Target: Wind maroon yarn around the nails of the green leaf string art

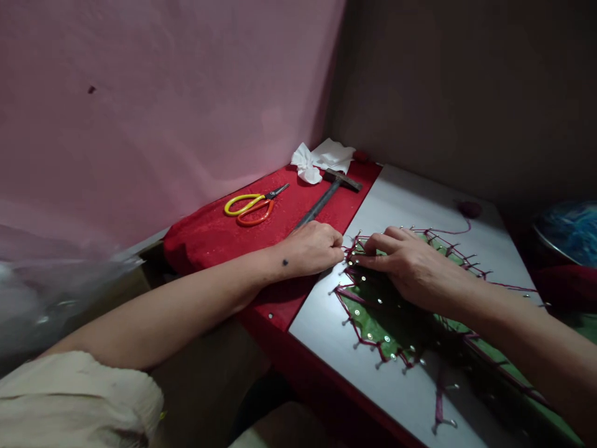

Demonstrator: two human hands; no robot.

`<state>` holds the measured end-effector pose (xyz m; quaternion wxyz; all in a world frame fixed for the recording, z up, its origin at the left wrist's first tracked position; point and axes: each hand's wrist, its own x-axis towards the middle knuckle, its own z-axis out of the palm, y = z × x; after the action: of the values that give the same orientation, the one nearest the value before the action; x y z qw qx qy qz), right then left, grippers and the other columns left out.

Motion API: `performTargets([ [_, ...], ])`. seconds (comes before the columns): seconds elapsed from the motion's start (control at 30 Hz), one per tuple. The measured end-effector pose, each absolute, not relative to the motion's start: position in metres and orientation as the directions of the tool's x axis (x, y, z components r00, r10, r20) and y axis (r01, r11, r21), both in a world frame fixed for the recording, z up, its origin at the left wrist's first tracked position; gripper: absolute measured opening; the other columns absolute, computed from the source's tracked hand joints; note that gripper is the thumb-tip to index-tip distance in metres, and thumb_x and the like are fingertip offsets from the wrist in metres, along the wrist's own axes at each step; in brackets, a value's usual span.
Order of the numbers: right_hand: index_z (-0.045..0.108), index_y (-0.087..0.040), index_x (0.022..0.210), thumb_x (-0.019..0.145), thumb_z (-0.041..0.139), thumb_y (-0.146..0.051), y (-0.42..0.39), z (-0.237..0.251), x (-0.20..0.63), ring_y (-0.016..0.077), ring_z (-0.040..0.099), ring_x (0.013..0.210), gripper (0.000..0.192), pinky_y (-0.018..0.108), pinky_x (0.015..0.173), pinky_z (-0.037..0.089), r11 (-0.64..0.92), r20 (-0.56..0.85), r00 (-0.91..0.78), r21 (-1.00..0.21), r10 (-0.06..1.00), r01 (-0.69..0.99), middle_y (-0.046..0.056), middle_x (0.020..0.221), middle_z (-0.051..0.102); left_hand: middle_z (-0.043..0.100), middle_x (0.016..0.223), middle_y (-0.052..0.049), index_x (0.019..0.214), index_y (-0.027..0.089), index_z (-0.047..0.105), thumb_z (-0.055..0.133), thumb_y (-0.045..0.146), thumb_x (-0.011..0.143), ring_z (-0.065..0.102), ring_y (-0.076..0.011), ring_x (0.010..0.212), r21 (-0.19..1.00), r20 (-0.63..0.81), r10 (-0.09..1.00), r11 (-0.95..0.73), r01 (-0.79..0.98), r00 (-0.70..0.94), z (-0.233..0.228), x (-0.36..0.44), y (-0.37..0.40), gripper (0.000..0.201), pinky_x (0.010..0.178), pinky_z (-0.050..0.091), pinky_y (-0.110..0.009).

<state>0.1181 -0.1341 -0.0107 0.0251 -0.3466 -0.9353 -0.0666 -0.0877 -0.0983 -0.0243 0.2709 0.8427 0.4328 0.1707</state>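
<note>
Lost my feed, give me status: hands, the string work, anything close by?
Left hand pinching maroon yarn at nails. Right hand flat on green shape. Hammer, scissors beside.

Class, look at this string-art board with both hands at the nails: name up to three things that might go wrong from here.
1. Both the left hand and right hand press among upright nails, so a fingertip might get pricked.
2. The dark red thread looks taut around the nails; a slip may unhook it.
3. The hammer and scissors lie close behind the left hand on the red cloth; a careless sweep might knock them.
</note>
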Motion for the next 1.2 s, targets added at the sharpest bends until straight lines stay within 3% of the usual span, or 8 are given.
performTargets([
  [0.17,0.071,-0.023,0.090,0.078,0.045,-0.003,-0.130,-0.008,0.133,0.0192,0.056,0.088,0.035,0.032,0.078,0.046,0.600,0.311,-0.535,-0.170,0.786,0.782,0.006,0.093,0.064,0.048,0.061,0.002,0.056,0.015,0.047,0.049,0.017,0.074,0.043,-0.0098,0.061,0.587,0.121,0.793,-0.543,0.601,0.597,-0.029,-0.090,-0.098,0.018,0.061,0.031,-0.024],
  [0.23,0.070,-0.021,0.085,0.078,0.047,-0.007,-0.127,-0.005,0.141,0.0187,0.059,0.085,0.028,0.032,0.078,0.047,0.477,0.294,-0.407,-0.229,0.865,0.848,0.006,0.090,0.066,0.048,0.063,0.002,0.056,0.015,0.046,0.049,0.015,0.075,0.043,-0.0100,0.063,0.552,0.164,0.776,-0.584,0.595,0.609,-0.032,-0.090,-0.099,0.019,0.063,0.032,-0.025],
  [0.37,0.070,-0.022,0.085,0.075,0.049,-0.008,-0.126,-0.001,0.151,0.0185,0.061,0.082,0.028,0.033,0.076,0.047,0.379,0.183,-0.347,-0.183,0.920,0.907,0.005,0.091,0.065,0.047,0.065,0.001,0.058,0.015,0.045,0.048,0.015,0.076,0.041,-0.0104,0.063,0.475,0.211,0.769,-0.620,0.624,0.604,-0.035,-0.090,-0.100,0.019,0.063,0.032,-0.026],
  [0.5,0.070,-0.024,0.087,0.074,0.054,-0.013,-0.129,-0.009,0.153,0.0198,0.057,0.084,0.024,0.034,0.074,0.046,0.422,0.181,-0.403,-0.081,0.897,0.903,0.008,0.096,0.059,0.046,0.067,0.001,0.060,0.015,0.045,0.047,0.016,0.078,0.041,-0.0109,0.063,0.424,0.247,0.760,-0.643,0.637,0.602,-0.035,-0.090,-0.101,0.018,0.062,0.031,-0.026],
  [0.7,0.062,-0.018,0.070,0.073,0.050,-0.009,-0.132,-0.007,0.149,0.0215,0.053,0.087,0.016,0.033,0.072,0.042,0.461,0.176,-0.459,0.034,0.871,0.887,0.010,0.093,0.060,0.044,0.066,0.001,0.059,0.016,0.042,0.044,0.017,0.079,0.041,-0.0106,0.062,0.440,0.227,0.756,-0.642,0.628,0.614,-0.035,-0.090,-0.101,0.019,0.062,0.031,-0.025],
  [0.87,0.058,-0.019,0.079,0.076,0.048,-0.018,-0.138,0.030,0.172,0.0129,0.050,0.056,0.011,0.025,0.054,0.035,0.186,0.222,-0.159,-0.107,0.962,0.977,0.001,0.065,0.060,0.044,0.067,0.000,0.059,0.017,0.040,0.041,0.022,0.080,0.041,-0.0115,0.063,0.428,0.245,0.731,-0.670,0.606,0.636,-0.037,-0.090,-0.098,0.022,0.063,0.031,-0.026],
  [1.1,0.061,-0.024,0.077,0.076,0.054,-0.023,-0.138,0.061,0.253,0.0154,0.052,0.057,0.007,0.027,0.057,0.035,-0.108,0.346,0.082,0.056,0.935,0.993,0.000,0.062,0.060,0.045,0.069,-0.001,0.061,0.018,0.042,0.038,0.029,0.082,0.043,-0.0130,0.063,0.408,0.224,0.744,-0.658,0.633,0.629,-0.038,-0.091,-0.097,0.024,0.062,0.031,-0.027],
  [1.2,0.062,-0.022,0.075,0.078,0.056,-0.018,-0.136,0.067,0.282,0.0152,0.055,0.062,0.008,0.028,0.064,0.040,-0.289,0.275,0.338,-0.204,0.900,0.935,0.001,0.064,0.060,0.046,0.068,-0.001,0.060,0.018,0.041,0.036,0.030,0.083,0.043,-0.0136,0.063,0.394,0.222,0.737,-0.667,0.633,0.638,-0.039,-0.091,-0.096,0.027,0.062,0.031,-0.028],
])
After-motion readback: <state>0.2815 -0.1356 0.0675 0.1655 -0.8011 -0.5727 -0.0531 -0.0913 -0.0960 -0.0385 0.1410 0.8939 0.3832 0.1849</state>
